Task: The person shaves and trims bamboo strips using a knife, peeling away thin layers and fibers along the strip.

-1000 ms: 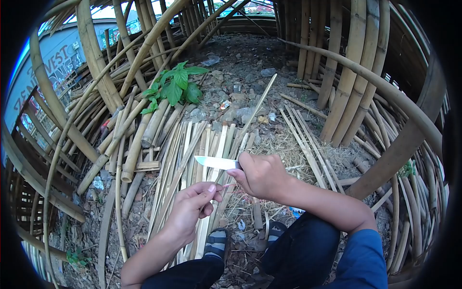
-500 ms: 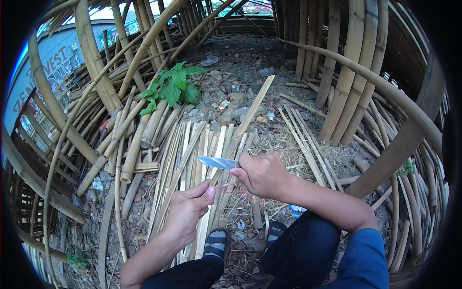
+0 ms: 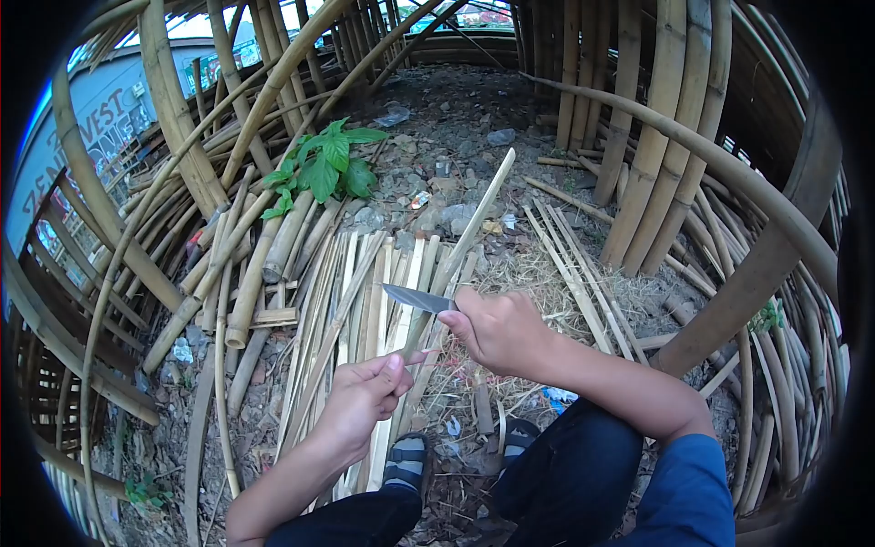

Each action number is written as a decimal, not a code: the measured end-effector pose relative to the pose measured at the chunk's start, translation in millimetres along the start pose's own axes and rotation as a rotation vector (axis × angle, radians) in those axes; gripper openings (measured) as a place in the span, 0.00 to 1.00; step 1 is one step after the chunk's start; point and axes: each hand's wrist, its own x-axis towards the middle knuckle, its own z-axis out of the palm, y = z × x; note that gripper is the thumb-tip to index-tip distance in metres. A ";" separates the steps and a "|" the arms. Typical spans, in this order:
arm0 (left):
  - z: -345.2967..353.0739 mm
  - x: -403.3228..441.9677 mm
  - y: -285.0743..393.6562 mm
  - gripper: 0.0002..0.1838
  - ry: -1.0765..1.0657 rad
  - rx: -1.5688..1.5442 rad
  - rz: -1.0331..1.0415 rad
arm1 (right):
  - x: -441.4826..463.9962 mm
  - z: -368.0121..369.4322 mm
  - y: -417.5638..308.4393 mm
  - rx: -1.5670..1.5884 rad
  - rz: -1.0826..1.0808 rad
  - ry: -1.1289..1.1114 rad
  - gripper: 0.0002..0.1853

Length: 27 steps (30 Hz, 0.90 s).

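A knife is gripped by its handle in my right hand, its blade pointing left. Beneath the blade passes a long bamboo strip, slanting away from me toward the upper right. My left hand pinches the near end of that strip between thumb and fingers. The blade lies across the strip; whether the edge touches it I cannot tell. Under my hands, many split bamboo strips lie side by side on the ground.
Bamboo poles stand upright at the right, and more poles lie piled at the left. A leafy green plant grows beyond the strips. Dry shavings cover the ground at right. My sandaled foot is below.
The knife blade has tilted, its tip now higher relative to the handle. The bamboo strip has turned slightly in my left hand, showing a narrower face. Both hands have barely shifted.
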 end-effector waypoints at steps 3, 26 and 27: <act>1.0 0.9 -3.0 0.22 0.001 0.054 0.022 | 2.7 2.1 2.3 -0.050 -0.008 0.015 0.20; -6.2 -17.3 0.6 0.21 0.009 0.203 -0.056 | -13.6 -15.4 74.7 -0.089 0.436 0.078 0.26; -7.3 -17.4 -0.9 0.21 0.013 0.234 -0.084 | -13.9 -22.4 80.2 -0.086 0.433 0.086 0.28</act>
